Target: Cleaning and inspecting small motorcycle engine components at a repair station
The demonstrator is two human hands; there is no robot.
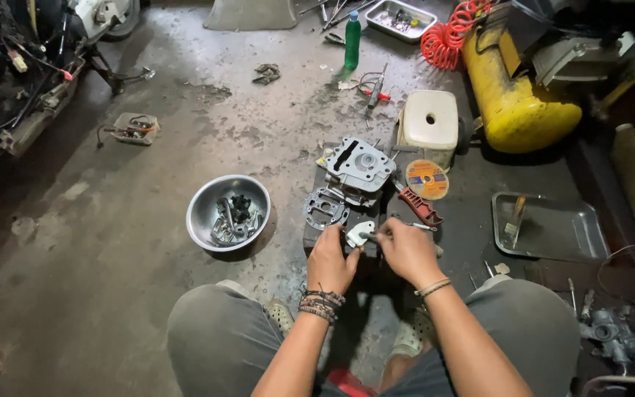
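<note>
I squat over a dark block [316, 234] on the concrete floor. My left hand [331, 259] pins a small light metal part [359, 234] against the block. My right hand [407, 251] is closed around a thin tool whose tip meets that part. Just beyond lie a round dark gasket-like plate [325, 208] and a grey engine cover [360, 164]. A red-handled tool [420, 206] rests to the right of them.
A steel bowl [209, 202] with bolts sits at left. A metal tray [549, 226] lies at right, a white stool [429, 122] and yellow tank [512, 95] beyond. A round disc [427, 179], green bottle [352, 40] and motorcycle frame [16, 81] are around.
</note>
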